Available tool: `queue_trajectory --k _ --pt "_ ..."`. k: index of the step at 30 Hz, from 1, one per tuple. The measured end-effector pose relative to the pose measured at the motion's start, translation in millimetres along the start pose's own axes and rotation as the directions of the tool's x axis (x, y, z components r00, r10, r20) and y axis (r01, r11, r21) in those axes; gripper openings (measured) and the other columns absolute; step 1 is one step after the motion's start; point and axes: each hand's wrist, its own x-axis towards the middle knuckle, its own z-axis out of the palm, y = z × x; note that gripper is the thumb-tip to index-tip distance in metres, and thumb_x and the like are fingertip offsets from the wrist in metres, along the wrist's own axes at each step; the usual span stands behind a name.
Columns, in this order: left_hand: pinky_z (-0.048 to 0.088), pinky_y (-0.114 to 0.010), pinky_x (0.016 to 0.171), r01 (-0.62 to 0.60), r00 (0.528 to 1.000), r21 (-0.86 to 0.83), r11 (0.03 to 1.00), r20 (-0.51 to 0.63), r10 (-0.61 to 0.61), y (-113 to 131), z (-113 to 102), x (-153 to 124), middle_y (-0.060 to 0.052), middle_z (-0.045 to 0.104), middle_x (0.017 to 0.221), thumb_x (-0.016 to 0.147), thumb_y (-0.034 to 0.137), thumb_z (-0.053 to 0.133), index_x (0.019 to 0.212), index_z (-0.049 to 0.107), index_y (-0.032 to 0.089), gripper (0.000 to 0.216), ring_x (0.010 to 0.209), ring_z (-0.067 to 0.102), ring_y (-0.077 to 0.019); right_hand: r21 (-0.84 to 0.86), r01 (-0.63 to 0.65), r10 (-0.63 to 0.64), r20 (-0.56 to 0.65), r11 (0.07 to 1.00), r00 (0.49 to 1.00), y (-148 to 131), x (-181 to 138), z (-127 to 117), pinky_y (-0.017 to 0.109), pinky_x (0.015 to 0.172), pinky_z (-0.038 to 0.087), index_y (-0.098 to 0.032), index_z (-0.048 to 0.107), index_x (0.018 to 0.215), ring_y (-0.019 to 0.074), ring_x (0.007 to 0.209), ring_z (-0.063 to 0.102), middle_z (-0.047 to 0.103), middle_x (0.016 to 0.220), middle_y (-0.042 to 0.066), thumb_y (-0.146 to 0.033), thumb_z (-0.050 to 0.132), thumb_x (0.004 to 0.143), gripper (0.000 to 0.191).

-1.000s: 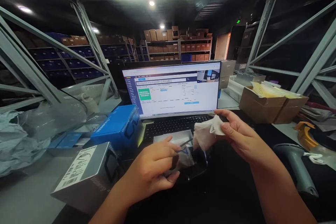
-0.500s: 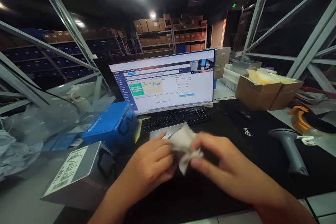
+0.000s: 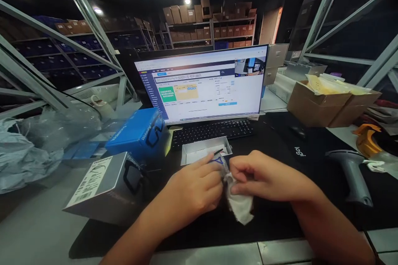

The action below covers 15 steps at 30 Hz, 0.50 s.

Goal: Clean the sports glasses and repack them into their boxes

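Cloth [image 3: 241, 206] is now drooping nearer the tabletop's [image 3: 40, 223] front edge, right hand [image 3: 259, 178] pinching it. Left hand [image 3: 197, 186] is gripping a blue-marked packet [image 3: 221, 162] alongside; loose folds could be snagging, tugging it free.

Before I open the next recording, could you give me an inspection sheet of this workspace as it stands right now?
Surface: black mat on a pale desk.
Things at hand: whitish cloth; blue-marked item, mostly hidden; open white box.
Clutter: blue box, grey box and crumpled plastic at left; scanner and cardboard boxes at right.
Hands: right hand grips the cloth; left hand partly covers the blue-marked item, grip unclear.
Cables: white cord beside the scanner.
Surroundings: lit monitor, keyboard; stocked shelves beyond.
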Motion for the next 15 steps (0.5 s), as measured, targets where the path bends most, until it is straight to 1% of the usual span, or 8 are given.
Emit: queue_trajectory --k 2,4,7,9,11,13,15 --pt "0.041 -0.047 0.118 -0.027 1.0 0.028 0.999 0.002 0.027 1 2 2 -0.002 0.07 0.092 0.097 0.018 0.057 0.097 0.065 0.017 0.008 0.098 0.067 -0.0179 0.027 -0.044 0.044 -0.005 0.999 0.999 -1 4 9 0.017 0.047 0.026 -0.02 0.04 0.071 0.0051 0.052 0.037 0.043 0.06 -0.01 -0.022 0.066 0.089 0.031" --pt "0.04 -0.047 0.119 -0.043 0.999 0.045 0.998 0.006 0.043 0 3 3 -0.001 0.07 0.09 0.097 0.019 0.057 0.095 0.065 0.017 0.009 0.096 0.067 -0.0178 0.044 -0.041 0.04 0.004 0.998 0.999 3 6 8 0.017 0.047 0.025 -0.02 0.039 0.069 0.0049 0.052 0.036 0.041 0.059 -0.01 -0.021 0.069 0.086 0.035" --pt "0.037 -0.045 0.122 -0.039 0.999 0.041 0.998 -0.009 0.04 -1 0 2 0.0 0.066 0.08 0.095 0.017 0.058 0.081 0.062 0.016 0.015 0.103 0.067 -0.0183 0.099 0.083 -0.093 0.102 0.992 0.99 18 5 -13 0.017 0.048 0.025 -0.019 0.036 0.063 0.0051 0.054 0.031 0.036 0.057 -0.01 -0.022 0.079 0.077 0.046" --pt "0.036 -0.043 0.122 -0.023 0.999 0.032 0.999 -0.04 0.024 -1 -1 1 0.0 0.065 0.078 0.094 0.015 0.059 0.079 0.061 0.015 0.016 0.107 0.067 -0.0176 0.182 0.137 -0.171 0.19 0.974 0.967 26 3 -28 0.018 0.047 0.024 -0.019 0.034 0.06 0.005 0.053 0.028 0.034 0.056 -0.011 -0.026 0.08 0.078 0.05" --pt "0.038 -0.041 0.122 -0.011 0.999 0.013 1.0 -0.045 0.012 0 -1 0 0.0 0.065 0.078 0.094 0.013 0.059 0.079 0.061 0.015 0.016 0.106 0.067 -0.0166 0.208 0.15 -0.196 0.227 0.967 0.954 27 1 -31 0.019 0.046 0.023 -0.019 0.033 0.058 0.0048 0.052 0.027 0.032 0.055 -0.011 -0.025 0.079 0.079 0.051" --pt "0.04 -0.042 0.12 -0.013 1.0 -0.01 1.0 -0.028 0.013 2 1 0 0.0 0.064 0.077 0.094 0.012 0.058 0.077 0.06 0.016 0.018 0.099 0.067 -0.0159 0.152 0.139 -0.166 0.181 0.979 0.969 20 0 -21 0.019 0.047 0.024 -0.019 0.032 0.058 0.0048 0.051 0.027 0.032 0.054 -0.011 -0.02 0.077 0.079 0.05" --pt "0.042 -0.044 0.118 -0.033 0.999 -0.013 0.999 -0.013 0.032 2 3 1 0.0 0.063 0.075 0.096 0.013 0.056 0.079 0.061 0.016 0.017 0.092 0.067 -0.0159 0.038 0.099 -0.101 0.048 0.994 0.994 9 1 -3 0.019 0.048 0.023 -0.018 0.032 0.057 0.005 0.052 0.027 0.031 0.054 -0.011 -0.013 0.074 0.078 0.047"
